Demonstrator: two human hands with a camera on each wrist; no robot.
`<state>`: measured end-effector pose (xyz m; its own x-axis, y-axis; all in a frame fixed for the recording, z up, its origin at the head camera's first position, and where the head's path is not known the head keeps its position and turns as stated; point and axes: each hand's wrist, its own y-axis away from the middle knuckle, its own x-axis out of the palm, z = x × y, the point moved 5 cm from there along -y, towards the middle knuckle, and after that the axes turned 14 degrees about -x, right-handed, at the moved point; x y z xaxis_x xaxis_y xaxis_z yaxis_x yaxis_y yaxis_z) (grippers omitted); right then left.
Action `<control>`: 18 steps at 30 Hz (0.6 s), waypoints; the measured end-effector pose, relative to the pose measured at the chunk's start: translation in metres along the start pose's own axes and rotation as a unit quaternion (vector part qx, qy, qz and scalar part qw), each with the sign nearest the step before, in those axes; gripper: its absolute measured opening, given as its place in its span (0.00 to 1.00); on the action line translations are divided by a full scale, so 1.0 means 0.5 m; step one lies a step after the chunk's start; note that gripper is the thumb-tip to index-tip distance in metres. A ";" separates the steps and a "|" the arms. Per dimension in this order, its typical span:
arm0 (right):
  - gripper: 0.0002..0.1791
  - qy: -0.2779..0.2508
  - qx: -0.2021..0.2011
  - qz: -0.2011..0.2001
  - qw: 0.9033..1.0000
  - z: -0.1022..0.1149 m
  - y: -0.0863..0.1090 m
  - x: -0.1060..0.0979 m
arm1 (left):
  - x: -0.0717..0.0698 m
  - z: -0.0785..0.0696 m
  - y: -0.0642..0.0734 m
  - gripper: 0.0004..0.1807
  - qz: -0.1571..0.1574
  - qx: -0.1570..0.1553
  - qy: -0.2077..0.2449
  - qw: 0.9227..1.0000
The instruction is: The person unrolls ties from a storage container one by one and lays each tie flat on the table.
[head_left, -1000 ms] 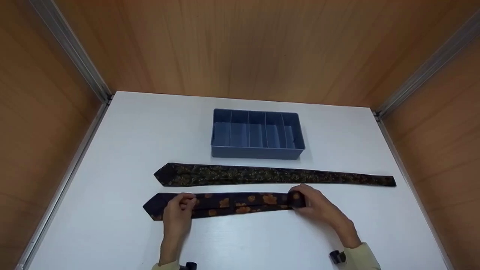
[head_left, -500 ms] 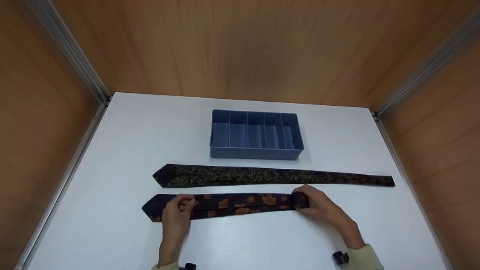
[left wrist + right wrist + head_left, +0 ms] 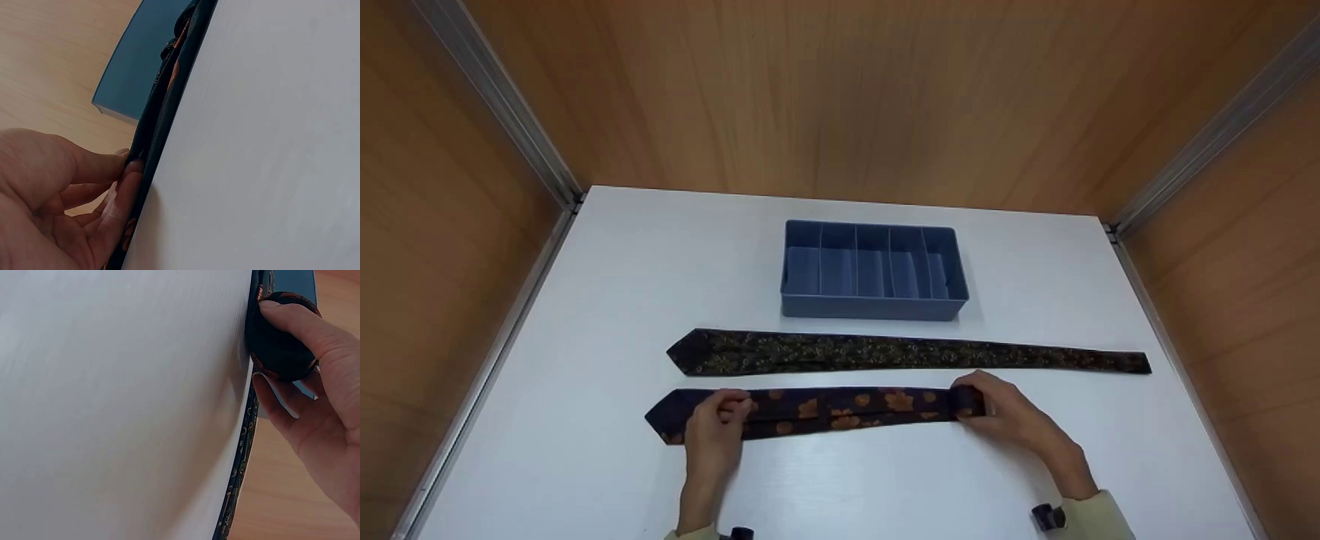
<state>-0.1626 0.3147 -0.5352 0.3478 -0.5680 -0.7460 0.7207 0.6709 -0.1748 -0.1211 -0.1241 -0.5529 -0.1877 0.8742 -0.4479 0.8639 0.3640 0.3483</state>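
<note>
A dark navy necktie with orange flowers lies underside up along the front of the white table, its pointed wide end at the left. My left hand pinches it near that end, thumb and fingertips together at the fabric in the left wrist view. The tie's right end is wound into a thick roll. My right hand grips this roll, thumb on the near face and the other fingers around the far side. Just beyond lies a second dark necktie with a small gold-green pattern, stretched out flat.
A blue box with several compartments, all without contents, stands behind the ties at the middle of the table. Wooden panels close off the back and both sides, with metal rails in the corners.
My right hand has shifted slightly to the right with the roll, and a little more of the floral necktie lies flat to its left. The left hand stays in place.
</note>
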 end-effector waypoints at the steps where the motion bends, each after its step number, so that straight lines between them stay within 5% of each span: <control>1: 0.24 0.001 0.002 0.002 1.000 -0.001 0.001 -0.001 | 0.000 0.000 0.000 0.05 0.001 0.000 0.002 1.000; 18: 0.23 -0.004 0.052 0.008 0.999 -0.011 0.024 -0.021 | 0.002 0.002 0.000 0.05 0.001 0.000 0.009 1.000</control>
<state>-0.1608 0.3315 -0.5333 0.3642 -0.5614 -0.7431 0.7733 0.6269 -0.0946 -0.1208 -0.1233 -0.5542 -0.1940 0.8806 -0.4323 0.8639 0.3621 0.3501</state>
